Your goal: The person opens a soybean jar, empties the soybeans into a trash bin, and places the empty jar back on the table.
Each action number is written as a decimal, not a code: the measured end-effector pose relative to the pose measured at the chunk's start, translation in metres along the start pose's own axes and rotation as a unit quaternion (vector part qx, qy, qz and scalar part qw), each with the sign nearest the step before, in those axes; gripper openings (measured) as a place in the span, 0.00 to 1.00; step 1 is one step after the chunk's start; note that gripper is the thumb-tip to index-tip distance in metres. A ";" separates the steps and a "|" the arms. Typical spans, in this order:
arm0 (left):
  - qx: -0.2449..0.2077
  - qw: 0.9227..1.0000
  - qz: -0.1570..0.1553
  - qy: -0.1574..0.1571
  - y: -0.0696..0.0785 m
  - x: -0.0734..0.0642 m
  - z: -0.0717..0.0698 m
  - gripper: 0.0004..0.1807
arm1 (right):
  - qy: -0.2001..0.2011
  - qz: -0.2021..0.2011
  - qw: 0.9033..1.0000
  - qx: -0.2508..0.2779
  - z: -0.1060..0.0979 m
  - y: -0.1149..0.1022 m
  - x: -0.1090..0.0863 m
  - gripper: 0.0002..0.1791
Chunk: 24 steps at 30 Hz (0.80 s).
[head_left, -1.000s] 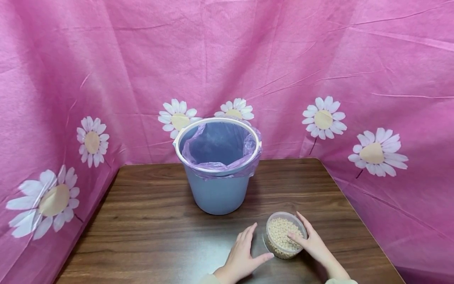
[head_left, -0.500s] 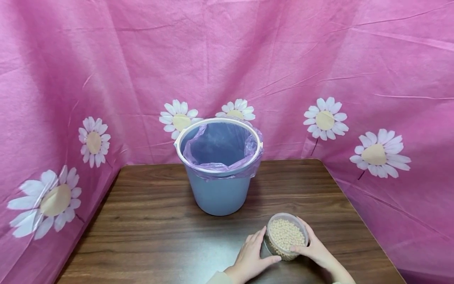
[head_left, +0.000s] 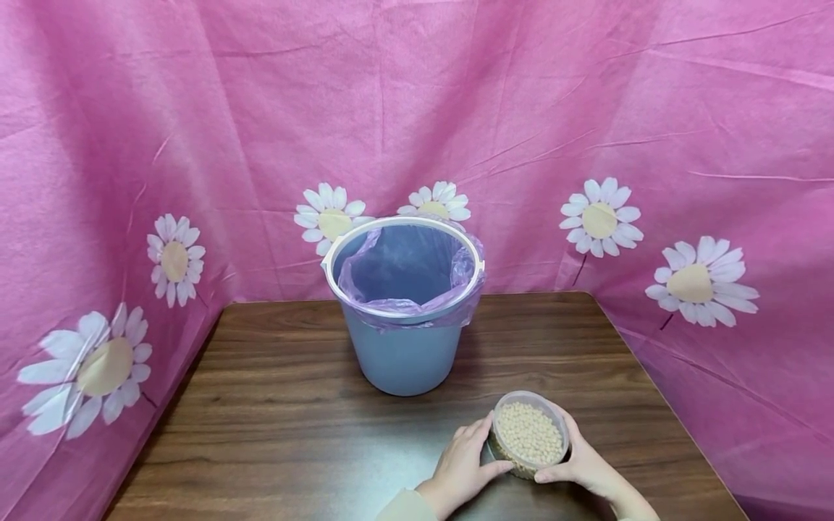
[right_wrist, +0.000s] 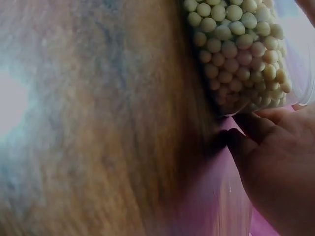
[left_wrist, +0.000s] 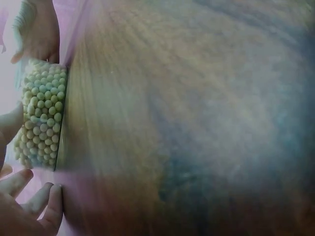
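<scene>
A round clear plastic tub (head_left: 521, 395), filled with pale round beans (head_left: 529, 433), stands upright near the table's front edge, right of centre in the head view. My left hand (head_left: 459, 467) holds its left side, thumb at the front and fingers reaching along the wall. From the right, my right hand (head_left: 586, 463) grips the tub with thumb in front and fingers behind. Beans (left_wrist: 44, 113) show through the wall in the left wrist view, with the left fingers (left_wrist: 54, 206) bent beside it. In the right wrist view, the right hand (right_wrist: 280, 152) lies at the tub's end.
Behind and left of the tub stands a light blue bucket (head_left: 404, 362) with a white rim. A purple plastic bag (head_left: 417, 310) lines it and folds over the rim. Pink cloth (head_left: 417, 108) with daisies hangs around the brown wooden table (head_left: 280, 405).
My left hand has moved right onto the tub. The right thumb has slid from over the beans down to the tub's front side. The bucket stays in place.
</scene>
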<state>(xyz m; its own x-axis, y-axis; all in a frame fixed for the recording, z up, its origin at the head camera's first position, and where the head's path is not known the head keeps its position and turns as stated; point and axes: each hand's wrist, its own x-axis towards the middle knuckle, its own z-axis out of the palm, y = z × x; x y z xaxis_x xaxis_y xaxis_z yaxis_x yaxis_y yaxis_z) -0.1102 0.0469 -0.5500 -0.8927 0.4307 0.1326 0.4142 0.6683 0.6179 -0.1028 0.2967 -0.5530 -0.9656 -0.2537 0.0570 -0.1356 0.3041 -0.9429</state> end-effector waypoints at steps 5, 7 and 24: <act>-0.046 0.998 -0.030 0.011 0.004 0.000 0.000 0.44 | 0.015 -0.009 1.000 -0.006 0.003 -0.001 0.000 0.63; -0.070 0.996 -0.046 0.016 0.005 0.000 -0.001 0.45 | 0.015 -0.006 1.000 -0.009 0.004 -0.003 0.002 0.63; -0.226 0.969 -0.030 0.099 0.008 0.006 -0.017 0.45 | 0.024 -0.020 0.999 -0.029 0.006 -0.039 0.013 0.62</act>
<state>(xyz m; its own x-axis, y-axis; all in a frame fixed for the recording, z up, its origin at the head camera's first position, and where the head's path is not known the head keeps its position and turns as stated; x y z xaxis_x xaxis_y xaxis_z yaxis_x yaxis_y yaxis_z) -0.1155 0.0448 -0.5308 -0.9479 0.2450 0.2034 0.2799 0.3366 0.8991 -0.1084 0.2763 -0.5172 -0.9684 -0.2228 0.1120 -0.1863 0.3476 -0.9189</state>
